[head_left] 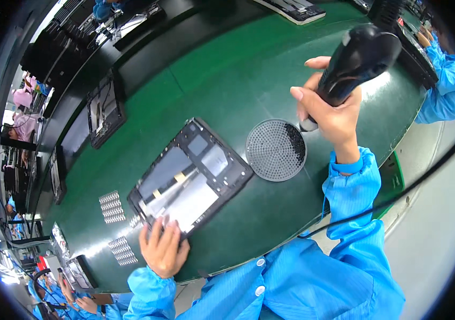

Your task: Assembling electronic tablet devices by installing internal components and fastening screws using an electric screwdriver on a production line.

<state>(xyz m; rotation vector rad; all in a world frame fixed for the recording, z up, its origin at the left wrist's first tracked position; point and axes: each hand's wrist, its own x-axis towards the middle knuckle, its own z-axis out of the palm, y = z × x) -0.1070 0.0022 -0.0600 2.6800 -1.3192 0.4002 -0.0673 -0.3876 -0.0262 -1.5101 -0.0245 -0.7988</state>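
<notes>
My right hand (336, 114) is wrapped round a black electric screwdriver (358, 61), its index finger pointing away from the handle. The driver's tip is at the right rim of a round grey screw tray (270, 154). Tiny black screws (295, 143) crowd the tray's right side; its other small holes show bare. Left of the tray lies an opened tablet (190, 178), tilted on the table, with its inner parts showing. My left hand (164, 249) lies on the tablet's near left corner with its fingers stretched out. Under those fingertips, detail is blurred.
Two sets of small metal pieces in rows (112, 207) lie left of the tablet. More opened devices (105, 109) stand along the dark rail at the far left. A black cable (398, 194) crosses at right. Co-workers in blue sleeves (443, 74) sit at the table's ends.
</notes>
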